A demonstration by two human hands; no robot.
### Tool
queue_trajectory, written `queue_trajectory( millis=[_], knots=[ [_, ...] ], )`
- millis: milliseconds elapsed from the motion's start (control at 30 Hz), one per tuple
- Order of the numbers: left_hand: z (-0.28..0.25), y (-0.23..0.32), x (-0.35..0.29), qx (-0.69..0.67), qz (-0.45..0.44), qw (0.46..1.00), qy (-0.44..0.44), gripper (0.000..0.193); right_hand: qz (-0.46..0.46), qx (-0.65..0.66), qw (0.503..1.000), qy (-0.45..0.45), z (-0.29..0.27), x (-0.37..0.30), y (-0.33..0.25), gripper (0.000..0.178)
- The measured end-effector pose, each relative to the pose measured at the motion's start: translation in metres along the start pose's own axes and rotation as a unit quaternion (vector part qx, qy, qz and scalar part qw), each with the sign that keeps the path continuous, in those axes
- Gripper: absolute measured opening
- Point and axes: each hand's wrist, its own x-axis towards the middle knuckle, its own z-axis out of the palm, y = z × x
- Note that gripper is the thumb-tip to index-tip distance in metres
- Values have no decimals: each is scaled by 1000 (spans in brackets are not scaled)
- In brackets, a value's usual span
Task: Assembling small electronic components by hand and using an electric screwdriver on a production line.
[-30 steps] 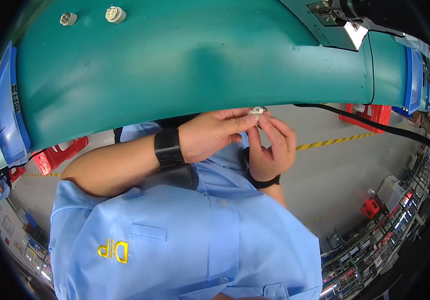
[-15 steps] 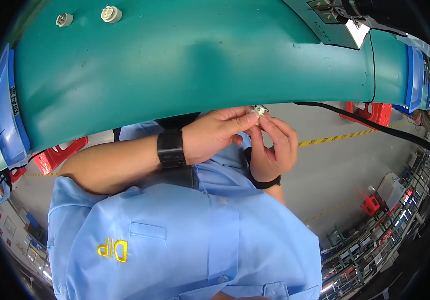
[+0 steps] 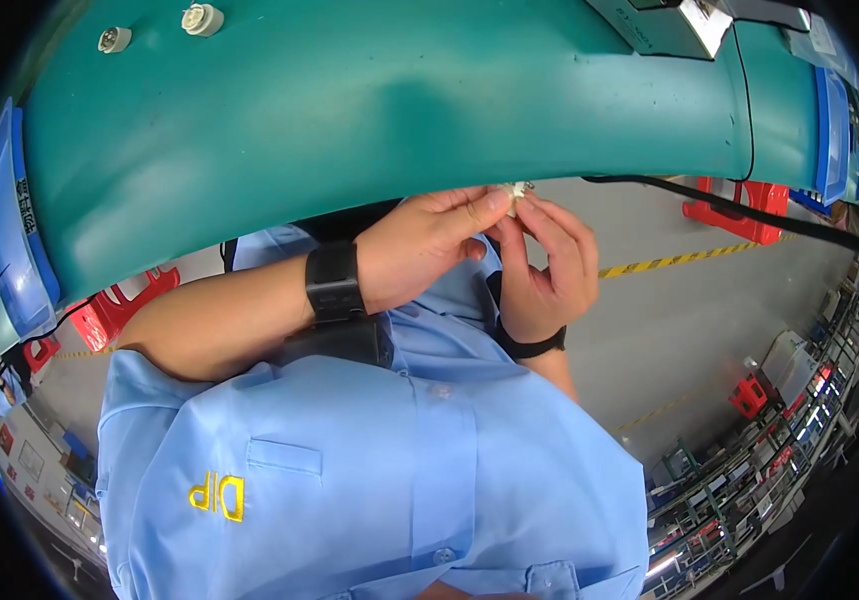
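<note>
Both of my hands meet just below the near edge of the green work surface (image 3: pixel 280 130). Between thumb and fingers, my left hand (image 3: pixel 425 240) pinches a small white part with metal bits (image 3: pixel 520 190). My right hand (image 3: pixel 550 265) grips the same part from the right with its fingertips. Fingers cover most of the part, so its exact kind does not show. Two round white socket-like pieces lie at the far left of the surface: a smaller one (image 3: pixel 115 40) and a larger one with its top facing up (image 3: pixel 202 19).
Blue trays stand at the left end (image 3: pixel 18 225) and right end (image 3: pixel 832 135) of the surface. A pale machine box (image 3: pixel 665 28) sits at the far right, with a thin black cable (image 3: pixel 750 110) nearby. Red stools (image 3: pixel 130 300) and a thick black cable (image 3: pixel 750 208) are below the edge.
The view has shifted slightly, so the surface and the white pieces sit higher in the picture. Both hands keep their pinch on the small white part, with little change in pose.
</note>
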Motion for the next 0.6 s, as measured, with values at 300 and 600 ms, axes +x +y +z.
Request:
queue_trajectory(
  millis=[300,600],
  knots=[
    [1,-8,5,-14,41,999,11,29,-14,10,1000,18,1,6,4,22],
    [5,-8,7,-44,77,996,1,25,1,-9,1000,4,-4,6,-2,17]
  ],
)
